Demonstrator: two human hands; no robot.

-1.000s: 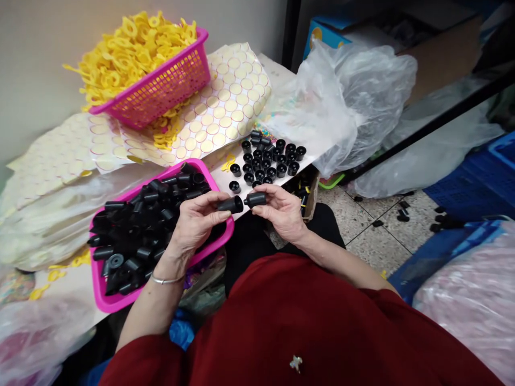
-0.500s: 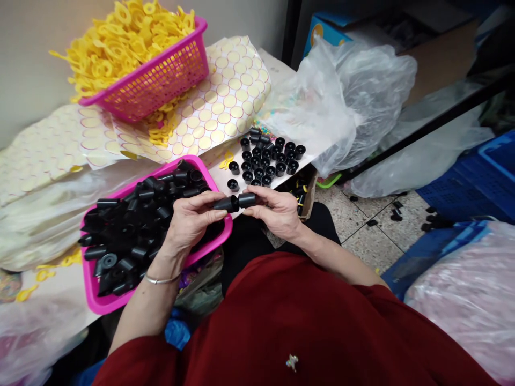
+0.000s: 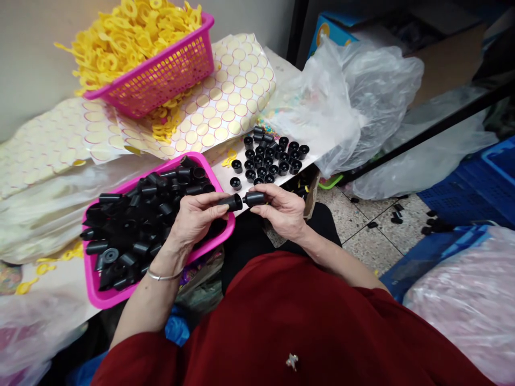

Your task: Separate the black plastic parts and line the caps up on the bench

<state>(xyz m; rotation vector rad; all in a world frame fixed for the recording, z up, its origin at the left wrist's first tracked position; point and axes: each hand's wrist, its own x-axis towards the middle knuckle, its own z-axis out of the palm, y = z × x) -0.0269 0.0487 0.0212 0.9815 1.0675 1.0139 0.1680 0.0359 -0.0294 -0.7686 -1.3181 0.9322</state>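
Observation:
My left hand (image 3: 200,215) pinches a black plastic cylinder (image 3: 234,202), its hollow end turned to the right. Facing it, my right hand (image 3: 285,210) grips a second black piece (image 3: 255,199) with a narrow tip pointing left. A small gap separates the two parts. Under and beside my left forearm lies a pink basket (image 3: 228,231) heaped with black plastic parts (image 3: 140,214). Just beyond my fingers, many short black cups (image 3: 261,161) stand on the white table (image 3: 219,174), most with their round ends up.
A pink basket (image 3: 173,75) of yellow ring-shaped pieces (image 3: 132,37) stands on sticker sheets (image 3: 225,96) at the back. Clear plastic bags (image 3: 362,96) lie to the right. Blue crates (image 3: 470,182) and scattered black bits are on the tiled floor (image 3: 362,236).
The two black parts, touching or nearly so before, are now slightly apart, and the right piece's narrow tip shows. The whole view has shifted a little.

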